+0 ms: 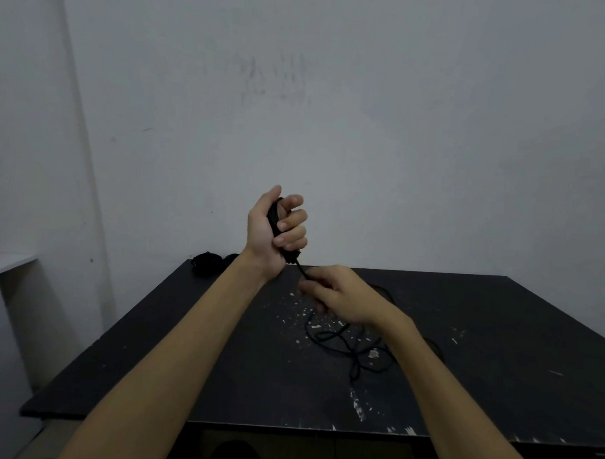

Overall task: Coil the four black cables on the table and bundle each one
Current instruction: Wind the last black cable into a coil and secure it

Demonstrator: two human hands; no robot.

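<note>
Left hand (pixel 275 228) is up above the table's (pixel 153 344) far edge, gripping a coil (pixel 275 216). From it the cable (pixel 345 347) drops toward four o'clock, through the right hand (pixel 340 296), onto the tabletop in loose loops. Bundled cables (pixel 207 262) sit at the table's ten o'clock corner.

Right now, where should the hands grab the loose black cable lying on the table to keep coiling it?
Probably grip the loose cable on the straight stretch just below the coil held in the left hand, where the right hand already pinches it. Come from above on the right: that stretch hangs free in the air, while farther down it loops over itself on the table.
</note>
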